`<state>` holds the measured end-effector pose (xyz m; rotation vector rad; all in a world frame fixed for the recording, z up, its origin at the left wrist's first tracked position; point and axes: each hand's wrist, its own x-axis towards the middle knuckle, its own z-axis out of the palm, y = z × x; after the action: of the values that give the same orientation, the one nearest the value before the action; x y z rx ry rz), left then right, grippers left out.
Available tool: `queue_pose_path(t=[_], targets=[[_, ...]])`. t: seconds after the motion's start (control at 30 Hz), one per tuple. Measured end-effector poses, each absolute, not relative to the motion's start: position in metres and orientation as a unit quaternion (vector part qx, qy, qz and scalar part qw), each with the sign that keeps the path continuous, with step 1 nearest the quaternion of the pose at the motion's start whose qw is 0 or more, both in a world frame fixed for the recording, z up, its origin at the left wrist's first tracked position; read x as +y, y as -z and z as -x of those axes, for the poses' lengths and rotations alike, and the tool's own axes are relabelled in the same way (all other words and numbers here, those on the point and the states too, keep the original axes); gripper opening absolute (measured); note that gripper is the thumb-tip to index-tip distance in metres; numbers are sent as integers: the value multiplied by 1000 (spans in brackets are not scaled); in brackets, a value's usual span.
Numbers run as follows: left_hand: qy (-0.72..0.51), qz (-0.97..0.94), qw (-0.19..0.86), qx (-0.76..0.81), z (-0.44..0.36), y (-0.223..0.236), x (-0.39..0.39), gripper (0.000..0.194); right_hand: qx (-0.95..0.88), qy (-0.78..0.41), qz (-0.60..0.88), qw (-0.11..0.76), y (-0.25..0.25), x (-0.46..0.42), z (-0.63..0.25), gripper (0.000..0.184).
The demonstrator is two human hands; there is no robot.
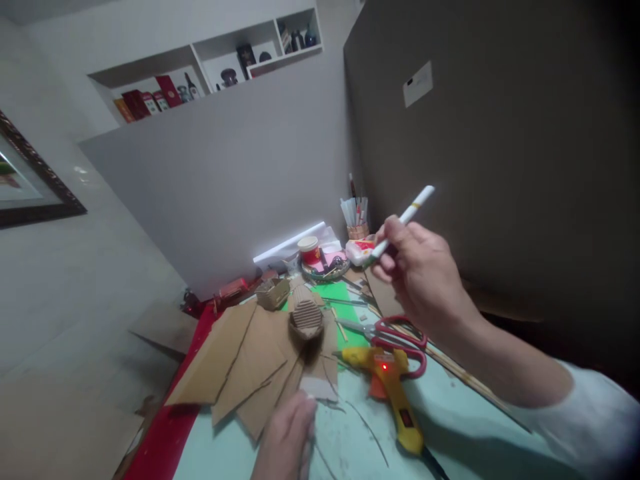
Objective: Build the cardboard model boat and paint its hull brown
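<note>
A woven-looking pen cup (pixel 358 232) is standing in the far corner, holding pale sticks (pixel 347 212) and pens. Just left of it, a red and white paper cup (pixel 310 253) is standing by a round tray (pixel 319 275), which is carrying small items too cluttered to tell apart. A small cardboard box (pixel 273 294) is sitting nearer the left edge; its contents are not showing clearly.

The right hand (pixel 424 275) is closing its thumb and fingers around a white marker (pixel 419 203), which is tilting upward in the air above the table's right side. The left hand (pixel 289 437) is curling its fingers close together at the near edge of the cardboard sheets (pixel 250 373); whether it is gripping anything, I cannot tell.

A yellow glue gun (pixel 397 390) is lying between the hands, its light glowing red, partly covering the scissors (pixel 370 331). Pale green tabletop (pixel 363 440) is showing between the gun and the left hand. A red strip (pixel 165 427) is running along the left edge. A grey partition (pixel 235 193) and a dark one (pixel 500 167) are enclosing the back and right.
</note>
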<state>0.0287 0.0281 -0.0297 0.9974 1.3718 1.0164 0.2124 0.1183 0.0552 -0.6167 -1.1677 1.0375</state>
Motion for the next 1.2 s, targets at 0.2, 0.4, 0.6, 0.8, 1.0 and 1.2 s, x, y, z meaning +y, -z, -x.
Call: queue_pose_path(t=[0.2, 0.4, 0.6, 0.8, 1.0, 1.2], targets=[[-483, -417, 590, 494, -23, 20, 32, 44, -673, -430, 285, 529, -41, 117, -203, 24], [-522, -334, 648, 443, -8, 33, 35, 19, -828, -219, 340, 389, -1, 131, -193, 9], [-533, -279, 678, 423, 13, 43, 34, 7, -883, -83, 376, 267, 23, 132, -172, 10], [-534, -272, 686, 412, 19, 45, 32, 10, -893, -11, 362, 268, 18, 131, -166, 15], [-551, -237, 694, 398, 21, 38, 32, 12, -893, 20, 278, 353, 13, 104, -167, 23], [-593, -142, 702, 368, 14, 25, 24, 33, -895, 12, 168, 412, 10, 52, -168, 35]])
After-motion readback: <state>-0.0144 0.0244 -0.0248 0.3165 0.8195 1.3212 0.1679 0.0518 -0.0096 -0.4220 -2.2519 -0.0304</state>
